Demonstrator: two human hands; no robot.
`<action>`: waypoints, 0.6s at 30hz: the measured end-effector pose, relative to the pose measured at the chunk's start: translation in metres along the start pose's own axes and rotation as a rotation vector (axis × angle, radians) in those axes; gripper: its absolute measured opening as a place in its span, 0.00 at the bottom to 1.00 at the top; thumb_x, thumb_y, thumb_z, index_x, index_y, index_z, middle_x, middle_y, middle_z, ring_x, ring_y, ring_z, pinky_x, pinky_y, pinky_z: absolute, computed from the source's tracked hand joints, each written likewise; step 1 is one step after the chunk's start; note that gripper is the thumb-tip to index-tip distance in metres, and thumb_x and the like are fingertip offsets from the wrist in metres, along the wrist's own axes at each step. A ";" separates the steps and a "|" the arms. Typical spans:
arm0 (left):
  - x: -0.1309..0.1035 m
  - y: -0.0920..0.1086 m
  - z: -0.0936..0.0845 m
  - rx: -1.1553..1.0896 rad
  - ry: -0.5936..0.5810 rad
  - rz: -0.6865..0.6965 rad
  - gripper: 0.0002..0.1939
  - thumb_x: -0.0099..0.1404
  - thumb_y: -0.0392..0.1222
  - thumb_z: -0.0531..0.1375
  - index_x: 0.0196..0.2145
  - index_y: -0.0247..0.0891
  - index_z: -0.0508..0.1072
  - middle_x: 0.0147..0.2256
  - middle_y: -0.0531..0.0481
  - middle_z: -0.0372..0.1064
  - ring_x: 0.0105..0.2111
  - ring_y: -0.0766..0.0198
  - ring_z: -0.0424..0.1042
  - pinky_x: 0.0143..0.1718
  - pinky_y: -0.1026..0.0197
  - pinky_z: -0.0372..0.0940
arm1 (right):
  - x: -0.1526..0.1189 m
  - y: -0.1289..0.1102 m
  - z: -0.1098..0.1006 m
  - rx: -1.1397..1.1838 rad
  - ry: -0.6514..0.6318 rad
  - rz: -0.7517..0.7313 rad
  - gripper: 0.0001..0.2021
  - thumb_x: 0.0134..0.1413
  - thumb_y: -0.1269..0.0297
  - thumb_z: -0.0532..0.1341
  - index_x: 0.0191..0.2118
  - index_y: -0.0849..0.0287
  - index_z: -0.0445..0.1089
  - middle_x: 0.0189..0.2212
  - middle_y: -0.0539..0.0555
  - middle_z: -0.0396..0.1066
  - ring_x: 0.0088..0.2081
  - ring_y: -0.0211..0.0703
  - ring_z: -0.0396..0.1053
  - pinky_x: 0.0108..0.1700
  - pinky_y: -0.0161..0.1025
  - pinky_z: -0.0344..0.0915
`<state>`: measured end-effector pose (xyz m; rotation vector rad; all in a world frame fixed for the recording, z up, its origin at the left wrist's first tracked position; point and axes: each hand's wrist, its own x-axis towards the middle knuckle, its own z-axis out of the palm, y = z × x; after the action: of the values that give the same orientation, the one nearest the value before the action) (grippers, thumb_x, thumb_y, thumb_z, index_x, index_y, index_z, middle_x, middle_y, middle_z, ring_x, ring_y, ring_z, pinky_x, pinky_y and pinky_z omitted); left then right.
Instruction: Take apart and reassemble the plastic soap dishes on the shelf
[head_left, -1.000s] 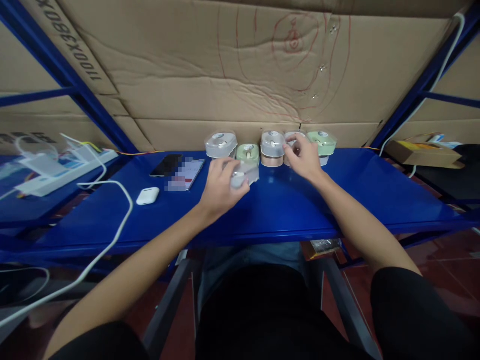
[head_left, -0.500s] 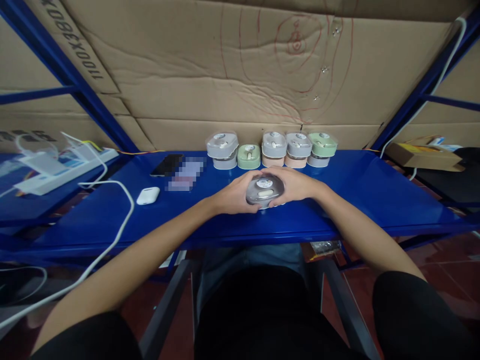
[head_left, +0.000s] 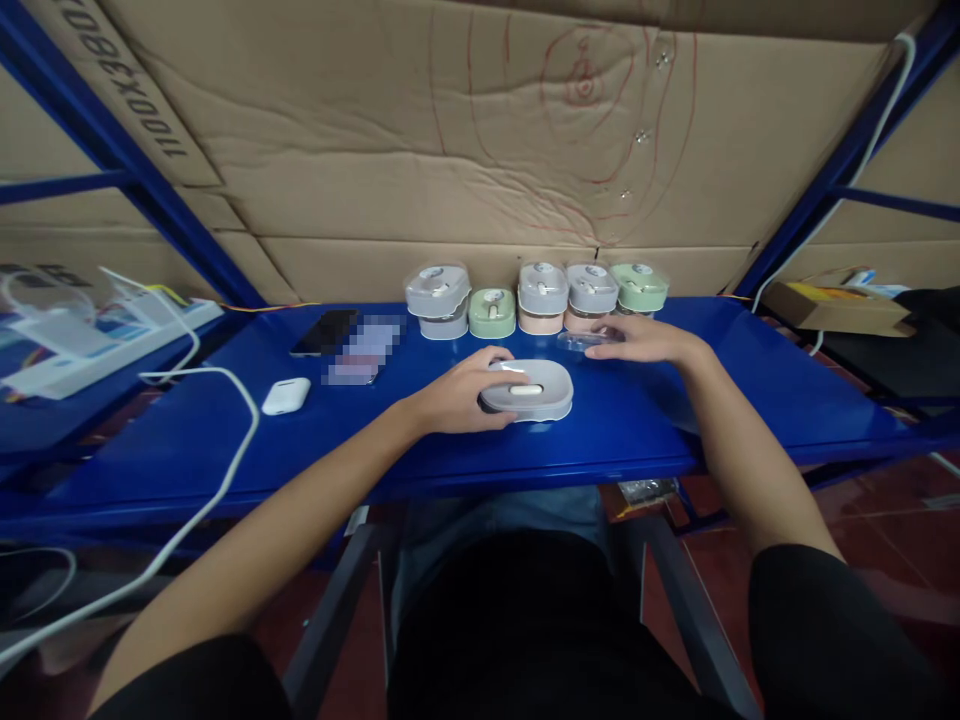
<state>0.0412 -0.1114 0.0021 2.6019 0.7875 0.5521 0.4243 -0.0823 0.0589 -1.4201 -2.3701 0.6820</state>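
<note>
A grey oval container (head_left: pixel 551 385) with a pale bar on its top rests near the middle of the blue tabletop. Around its left end are the fingers of my left hand (head_left: pixel 476 392). Farther back and to the right, my right hand (head_left: pixel 641 340) grips a clear lid (head_left: pixel 581 342), held low in front of the stacked containers. The lid is partly hidden by my fingers.
Grey, pink and green containers stand along the back, among them a single green one (head_left: pixel 492 313). On the left are a phone (head_left: pixel 324 332), a white earbud case (head_left: pixel 286 396) and a power strip (head_left: pixel 112 350). Cardboard (head_left: pixel 375 120) lines the back.
The clear lid has come off the grey container and moved right and back with my right hand. My left hand remains at the container's left end. The view has shifted slightly.
</note>
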 end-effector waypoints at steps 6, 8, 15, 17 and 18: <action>0.000 -0.003 0.006 0.004 -0.009 0.026 0.28 0.73 0.58 0.72 0.67 0.53 0.83 0.73 0.39 0.65 0.74 0.38 0.66 0.77 0.31 0.61 | -0.002 0.018 0.004 -0.021 -0.069 0.058 0.52 0.40 0.37 0.82 0.72 0.49 0.76 0.67 0.60 0.79 0.65 0.74 0.77 0.72 0.67 0.72; 0.001 -0.003 0.006 0.000 0.014 0.011 0.25 0.75 0.58 0.70 0.65 0.54 0.84 0.74 0.41 0.65 0.74 0.38 0.64 0.77 0.31 0.61 | 0.001 0.021 0.008 -0.045 -0.052 0.065 0.55 0.37 0.39 0.83 0.73 0.50 0.75 0.69 0.62 0.78 0.67 0.76 0.75 0.73 0.68 0.70; -0.001 -0.019 -0.021 0.062 0.250 -0.178 0.30 0.74 0.67 0.65 0.56 0.40 0.87 0.70 0.35 0.67 0.71 0.34 0.68 0.77 0.33 0.61 | 0.007 0.032 0.015 -0.101 -0.005 0.002 0.52 0.39 0.39 0.83 0.71 0.49 0.76 0.64 0.62 0.80 0.62 0.76 0.78 0.68 0.71 0.76; -0.004 -0.029 -0.034 0.104 0.241 -0.269 0.33 0.71 0.71 0.64 0.53 0.38 0.87 0.66 0.34 0.69 0.68 0.33 0.71 0.75 0.32 0.63 | 0.007 0.031 0.016 -0.110 0.009 -0.002 0.50 0.39 0.38 0.83 0.69 0.51 0.78 0.63 0.63 0.81 0.62 0.77 0.78 0.67 0.72 0.76; -0.005 -0.034 -0.038 0.125 0.224 -0.302 0.34 0.70 0.72 0.64 0.51 0.38 0.87 0.63 0.34 0.71 0.66 0.33 0.72 0.74 0.31 0.64 | 0.007 0.029 0.017 -0.113 0.016 -0.010 0.49 0.40 0.37 0.82 0.68 0.51 0.78 0.63 0.64 0.81 0.62 0.77 0.78 0.67 0.72 0.76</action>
<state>0.0045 -0.0791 0.0186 2.4888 1.2985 0.7298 0.4346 -0.0681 0.0294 -1.4512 -2.4367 0.5402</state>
